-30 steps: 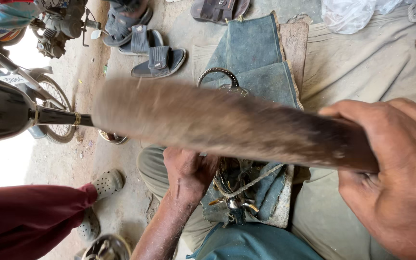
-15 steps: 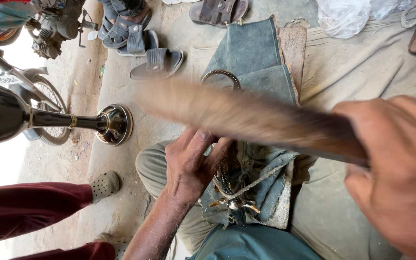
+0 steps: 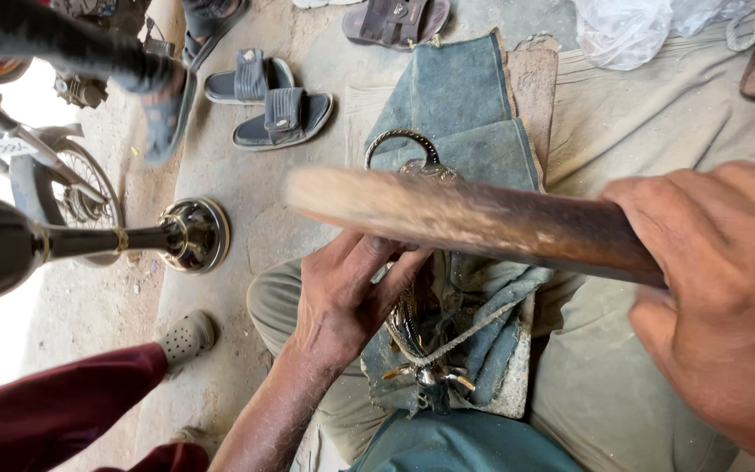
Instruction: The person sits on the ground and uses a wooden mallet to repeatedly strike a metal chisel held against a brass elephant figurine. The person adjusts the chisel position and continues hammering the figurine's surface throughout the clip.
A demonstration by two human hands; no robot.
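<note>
My right hand (image 3: pixel 718 315) is closed around the dark end of a wooden stick (image 3: pixel 465 218), which reaches left across my lap with its pale tip blurred. Below the stick, my left hand (image 3: pixel 351 293) presses on a shiny metal piece (image 3: pixel 412 336) bound with cord. That piece lies in folds of blue-grey cloth (image 3: pixel 474 131) on my knees. A curved metal handle (image 3: pixel 402 140) shows on the cloth just beyond the stick.
A dark horn-shaped metal object with a brass flared end (image 3: pixel 192 234) juts in from the left. A pair of sandals (image 3: pixel 281 118) and a motorcycle wheel (image 3: pixel 72 188) sit on the ground. Another person's maroon-clad leg (image 3: pixel 54 411) and grey shoe (image 3: pixel 187 335) are lower left; a passing foot (image 3: pixel 166 114) is upper left.
The stick's tip has swung from far left back toward the right. My left hand has shifted up over the metal piece. A passing leg has entered at the upper left.
</note>
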